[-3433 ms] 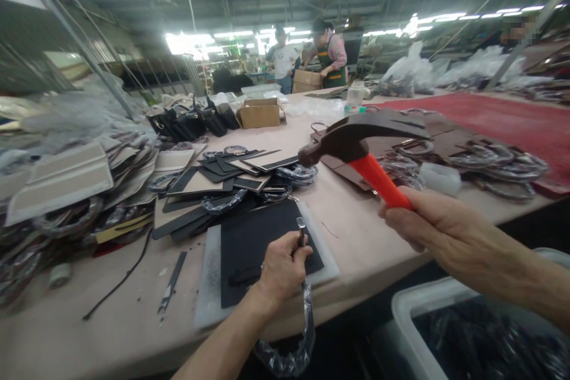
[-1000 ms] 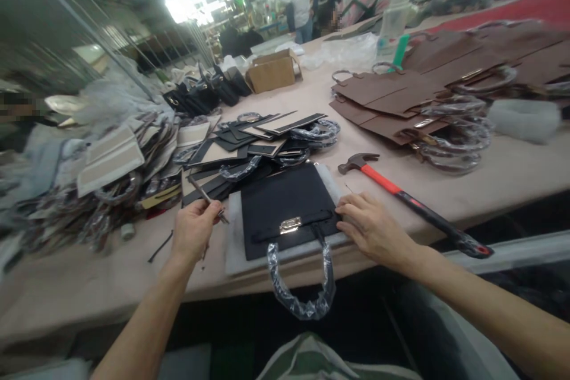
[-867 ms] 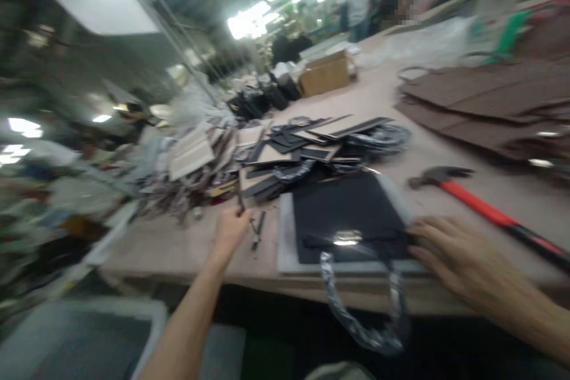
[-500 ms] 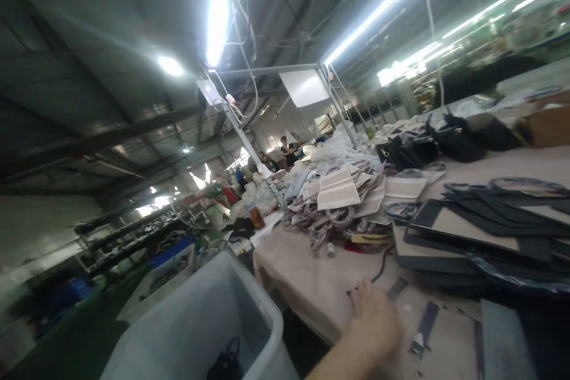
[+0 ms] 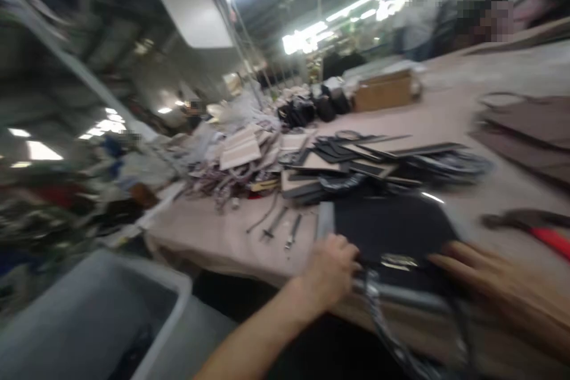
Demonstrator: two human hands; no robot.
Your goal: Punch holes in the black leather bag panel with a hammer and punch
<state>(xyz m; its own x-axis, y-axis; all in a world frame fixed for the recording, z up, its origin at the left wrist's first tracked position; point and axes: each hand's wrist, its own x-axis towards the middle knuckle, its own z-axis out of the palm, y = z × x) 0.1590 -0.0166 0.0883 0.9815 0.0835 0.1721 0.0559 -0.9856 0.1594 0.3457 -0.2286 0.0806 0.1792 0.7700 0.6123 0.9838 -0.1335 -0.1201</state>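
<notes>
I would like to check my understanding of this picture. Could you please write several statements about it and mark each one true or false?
1. The left hand is at the left side of the black panel, and the right hand at its right. True.
2. There is no metal on the panel. False: a shiny metal clasp shows near its front edge.
3. The hammer lies on the table. True.
4. Both hands grip the hammer. False: both are at the panel.
5. A wrapped handle loop hangs past the table edge. True.
6. Something bright red fills the lower left corner. False: a light grey bin shows there.
</notes>
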